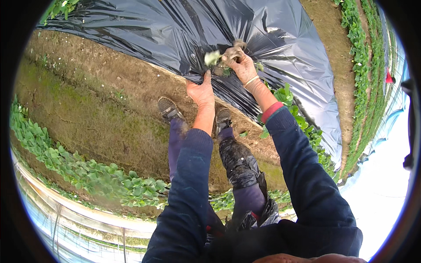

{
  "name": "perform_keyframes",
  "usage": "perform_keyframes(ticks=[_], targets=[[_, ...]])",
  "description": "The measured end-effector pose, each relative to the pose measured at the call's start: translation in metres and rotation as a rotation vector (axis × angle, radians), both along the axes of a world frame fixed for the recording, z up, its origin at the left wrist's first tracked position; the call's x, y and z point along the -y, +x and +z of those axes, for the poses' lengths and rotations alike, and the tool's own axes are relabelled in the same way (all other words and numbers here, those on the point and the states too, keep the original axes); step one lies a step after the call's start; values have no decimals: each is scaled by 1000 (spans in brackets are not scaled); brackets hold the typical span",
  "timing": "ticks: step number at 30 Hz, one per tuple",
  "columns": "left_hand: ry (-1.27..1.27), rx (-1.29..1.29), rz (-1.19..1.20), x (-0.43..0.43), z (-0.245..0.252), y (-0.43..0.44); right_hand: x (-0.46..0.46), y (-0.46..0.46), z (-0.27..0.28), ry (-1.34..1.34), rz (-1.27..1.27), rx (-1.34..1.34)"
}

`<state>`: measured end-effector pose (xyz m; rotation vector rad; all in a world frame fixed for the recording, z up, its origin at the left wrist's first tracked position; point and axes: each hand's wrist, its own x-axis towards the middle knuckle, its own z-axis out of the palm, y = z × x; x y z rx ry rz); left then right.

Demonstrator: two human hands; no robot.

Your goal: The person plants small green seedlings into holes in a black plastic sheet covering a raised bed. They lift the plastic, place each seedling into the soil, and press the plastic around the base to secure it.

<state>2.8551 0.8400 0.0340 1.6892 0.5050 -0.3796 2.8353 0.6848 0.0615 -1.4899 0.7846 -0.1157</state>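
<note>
A sheet of black plastic mulch film (141,29) lies in creases over the raised bed before me. My left hand (202,92) grips the near edge of this film, thumb on top and fingers beneath. Just right of it, my right hand (241,64) has its soiled fingers bent around part of a small leafy plant (212,58) at a gathered spot in the film. Motion blurs the fingertips and the pale leaf, so the exact grip is unclear. More green leaves (227,71) show under the right hand.
My shoes (169,108) stand on the bare soil path (108,108) beside the bed. Leafy plants (297,115) emerge along the film's edge under my right forearm. Other green crop rows (98,177) run behind me and at far right (358,65). A greenhouse frame (123,241) edges the view.
</note>
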Motion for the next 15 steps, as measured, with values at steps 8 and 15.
perform_keyframes(ticks=[8,15], targets=[[-23,-158,-49,0,16,12,-2,-23,30,179,113,-69],[-105,-208,7,-10,23,31,3,6,8,54,-399,-56]])
